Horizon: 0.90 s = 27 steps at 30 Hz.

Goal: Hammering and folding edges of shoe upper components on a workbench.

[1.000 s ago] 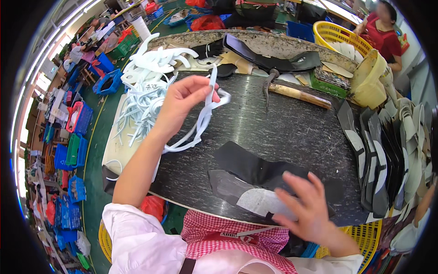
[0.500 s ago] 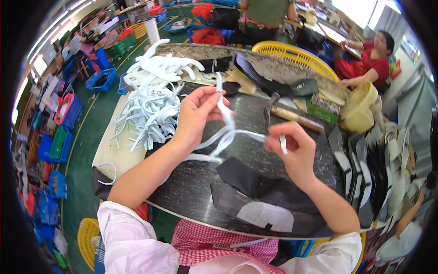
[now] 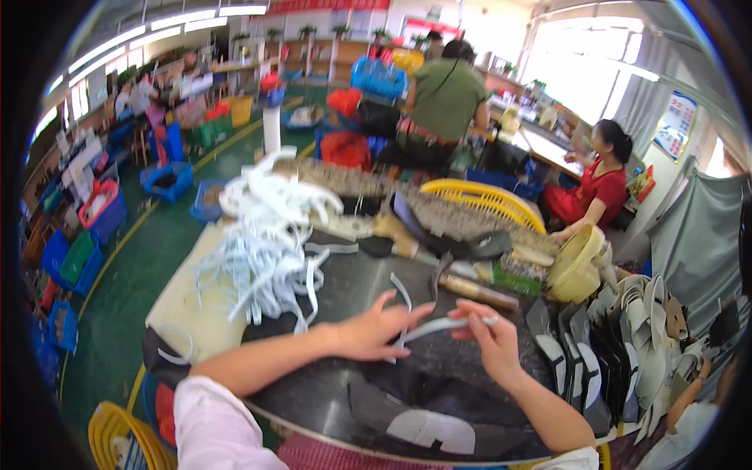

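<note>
My right hand (image 3: 491, 337) pinches one end of a narrow pale strip (image 3: 439, 324) above the dark tabletop (image 3: 345, 282). The strip runs left to my left hand (image 3: 380, 327), whose fingers are spread and slightly blurred; a thin length of strip rises just beyond its fingertips. Whether my left fingers touch the strip is hard to see. Below my hands lies a black shaped piece with a light grey patch (image 3: 431, 431). A tangled heap of pale strips (image 3: 262, 262) sits to the left, with thicker white curved pieces (image 3: 274, 196) behind it.
A wooden-looking rod (image 3: 479, 292) lies beyond my right hand. Layered black and grey pieces (image 3: 580, 356) stand at the right, near a pale yellow bucket (image 3: 576, 265). A yellow basket (image 3: 486, 200) is behind the table. People work further back, one in red (image 3: 594, 188).
The view has tilted up, showing more of the room. My left hand has come down from its raised pinch and spread its fingers beside the strip; my right hand still pinches its end.
</note>
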Motion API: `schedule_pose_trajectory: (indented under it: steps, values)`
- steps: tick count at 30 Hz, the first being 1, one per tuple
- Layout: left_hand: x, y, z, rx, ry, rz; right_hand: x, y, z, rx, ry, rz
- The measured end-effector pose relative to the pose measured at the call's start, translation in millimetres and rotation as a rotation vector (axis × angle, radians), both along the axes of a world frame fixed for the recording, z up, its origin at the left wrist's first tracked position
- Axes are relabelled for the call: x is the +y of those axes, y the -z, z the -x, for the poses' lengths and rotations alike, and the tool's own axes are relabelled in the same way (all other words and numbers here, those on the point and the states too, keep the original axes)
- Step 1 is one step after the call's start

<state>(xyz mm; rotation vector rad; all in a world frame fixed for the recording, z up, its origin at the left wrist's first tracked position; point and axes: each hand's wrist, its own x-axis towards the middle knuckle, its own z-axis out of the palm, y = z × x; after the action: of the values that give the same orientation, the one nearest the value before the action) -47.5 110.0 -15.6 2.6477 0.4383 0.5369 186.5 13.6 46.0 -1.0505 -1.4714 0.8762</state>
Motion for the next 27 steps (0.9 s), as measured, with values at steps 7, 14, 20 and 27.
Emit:
schedule_pose_trajectory:
  steps: [7,14,20,27]
  values:
    - [14,-12,36,-0.148,-0.271,-0.357,-13,-7,-38,0.130,0.176,-0.094]
    - [-10,-62,6,-0.349,-0.213,-0.195,-34,-13,-27,-0.124,0.220,0.039]
    - [-101,-59,-21,-0.323,0.173,1.422,-102,-18,1,-0.018,-0.051,0.185]
    - [-141,-53,-16,-0.189,0.070,-0.158,-184,25,-22,0.017,0.049,0.420]
